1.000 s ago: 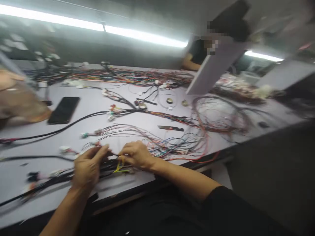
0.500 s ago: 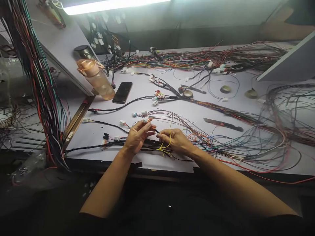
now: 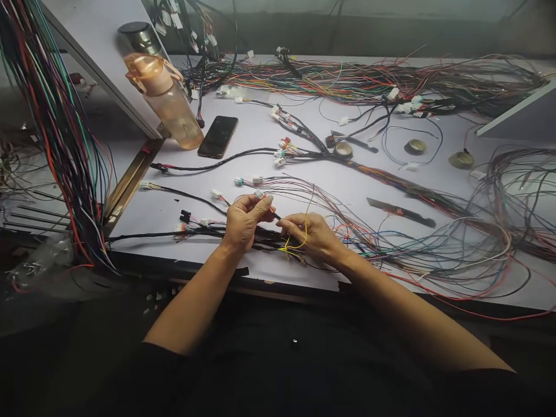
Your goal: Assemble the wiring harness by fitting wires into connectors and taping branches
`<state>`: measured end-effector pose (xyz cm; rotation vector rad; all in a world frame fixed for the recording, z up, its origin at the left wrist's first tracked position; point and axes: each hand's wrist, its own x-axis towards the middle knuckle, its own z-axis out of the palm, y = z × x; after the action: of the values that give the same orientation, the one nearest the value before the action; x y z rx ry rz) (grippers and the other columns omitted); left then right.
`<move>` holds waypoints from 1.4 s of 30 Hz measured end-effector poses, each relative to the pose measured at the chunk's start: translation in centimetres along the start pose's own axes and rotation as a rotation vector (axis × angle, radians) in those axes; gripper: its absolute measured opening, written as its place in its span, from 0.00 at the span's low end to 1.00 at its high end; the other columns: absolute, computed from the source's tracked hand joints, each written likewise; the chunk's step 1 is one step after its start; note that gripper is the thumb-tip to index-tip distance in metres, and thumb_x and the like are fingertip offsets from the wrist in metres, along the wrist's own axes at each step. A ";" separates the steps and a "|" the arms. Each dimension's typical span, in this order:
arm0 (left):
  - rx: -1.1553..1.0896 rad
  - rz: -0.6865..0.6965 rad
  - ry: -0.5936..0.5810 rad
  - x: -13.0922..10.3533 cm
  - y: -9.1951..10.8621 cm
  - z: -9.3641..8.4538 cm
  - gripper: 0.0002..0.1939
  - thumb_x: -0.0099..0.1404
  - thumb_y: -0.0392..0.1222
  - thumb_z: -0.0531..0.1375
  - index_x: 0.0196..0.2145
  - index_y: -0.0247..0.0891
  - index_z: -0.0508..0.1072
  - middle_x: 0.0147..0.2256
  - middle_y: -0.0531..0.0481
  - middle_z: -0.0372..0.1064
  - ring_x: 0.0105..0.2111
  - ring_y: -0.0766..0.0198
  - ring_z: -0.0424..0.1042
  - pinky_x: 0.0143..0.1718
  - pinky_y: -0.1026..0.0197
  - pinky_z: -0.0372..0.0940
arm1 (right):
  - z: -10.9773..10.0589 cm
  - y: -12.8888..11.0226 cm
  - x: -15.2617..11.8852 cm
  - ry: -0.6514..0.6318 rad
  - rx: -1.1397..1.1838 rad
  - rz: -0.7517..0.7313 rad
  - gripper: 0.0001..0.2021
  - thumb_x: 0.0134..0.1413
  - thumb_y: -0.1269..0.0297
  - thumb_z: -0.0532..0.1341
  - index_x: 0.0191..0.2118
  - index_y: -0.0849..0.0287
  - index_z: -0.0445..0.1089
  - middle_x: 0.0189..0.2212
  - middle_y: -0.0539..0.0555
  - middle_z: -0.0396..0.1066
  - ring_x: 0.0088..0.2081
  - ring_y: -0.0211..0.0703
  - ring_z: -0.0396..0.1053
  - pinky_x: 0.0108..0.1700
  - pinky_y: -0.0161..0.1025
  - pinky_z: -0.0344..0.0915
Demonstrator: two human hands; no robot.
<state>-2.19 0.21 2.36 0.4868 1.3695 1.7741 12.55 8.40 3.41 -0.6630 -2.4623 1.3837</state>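
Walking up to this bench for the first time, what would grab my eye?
Probably the left hand and right hand, near the centre, with a dark cable between their fingertips. Next, the thick hank of coloured wires hanging at far left. Then the peach-lidded bottle, back left, beside a phone.

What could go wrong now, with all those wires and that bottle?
The yellow wire loops by the right hand, so it might snag when that hand moves.

The knife lies right by the loose wires; someone grabbing wires there might get nicked.

The bottle is beside the phone. A bump could perhaps tip it onto the phone.
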 end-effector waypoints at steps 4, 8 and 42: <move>-0.005 -0.005 0.030 -0.1 0.0 0.1 0.17 0.50 0.47 0.70 0.29 0.33 0.70 0.23 0.52 0.71 0.20 0.70 0.68 0.25 0.65 0.65 | -0.8 0.4 -0.5 0.055 0.001 -0.005 0.21 0.64 0.53 0.51 0.32 0.60 0.75 0.24 0.49 0.72 0.25 0.34 0.65 0.30 0.32 0.57; -0.005 -0.004 0.040 -0.1 0.0 0.1 0.16 0.50 0.46 0.70 0.29 0.33 0.71 0.23 0.51 0.72 0.20 0.70 0.69 0.24 0.66 0.65 | -1.4 1.4 -1.4 0.101 -0.079 -0.052 0.14 0.63 0.60 0.54 0.38 0.58 0.76 0.34 0.52 0.77 0.34 0.38 0.71 0.38 0.35 0.62; 1.186 0.732 -0.287 -10.3 -2.6 -3.8 0.12 0.65 0.33 0.56 0.43 0.42 0.75 0.36 0.47 0.76 0.36 0.60 0.70 0.39 0.55 0.62 | 1.5 1.8 -8.3 0.186 -0.483 -0.351 0.06 0.59 0.64 0.60 0.40 0.53 0.74 0.37 0.50 0.76 0.41 0.41 0.67 0.47 0.43 0.55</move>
<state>2.12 -10.06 0.49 1.9782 2.0717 1.0729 19.59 3.99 1.17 -0.3931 -2.6075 0.5779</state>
